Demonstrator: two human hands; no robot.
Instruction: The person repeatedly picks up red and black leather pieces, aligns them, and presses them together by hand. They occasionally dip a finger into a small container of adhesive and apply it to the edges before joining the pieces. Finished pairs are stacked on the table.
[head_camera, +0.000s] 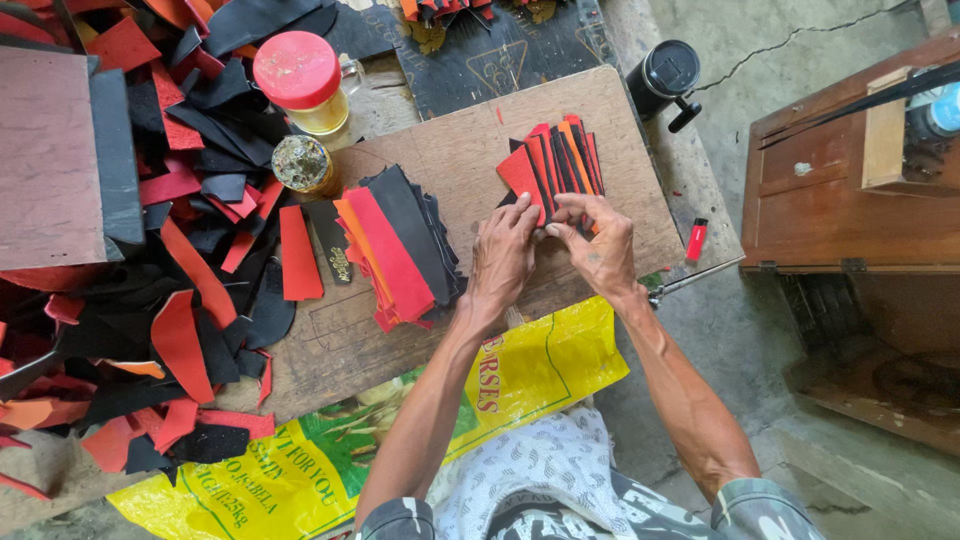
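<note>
Fingers of both hands, left hand (503, 255) and right hand (598, 245), pinch fanned red-black pieces (555, 165).

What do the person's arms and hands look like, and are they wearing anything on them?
Both arms are bare from the upper arm down, lean and sinewy. The left hand and right hand wear no gloves, and no rings, watch or bracelet show. Short sleeves with a grey-green camouflage pattern cover the tops of the arms near the bottom edge.

Bare board (455, 150) between the two stacks — jar (300, 72) crowds the left.
</note>
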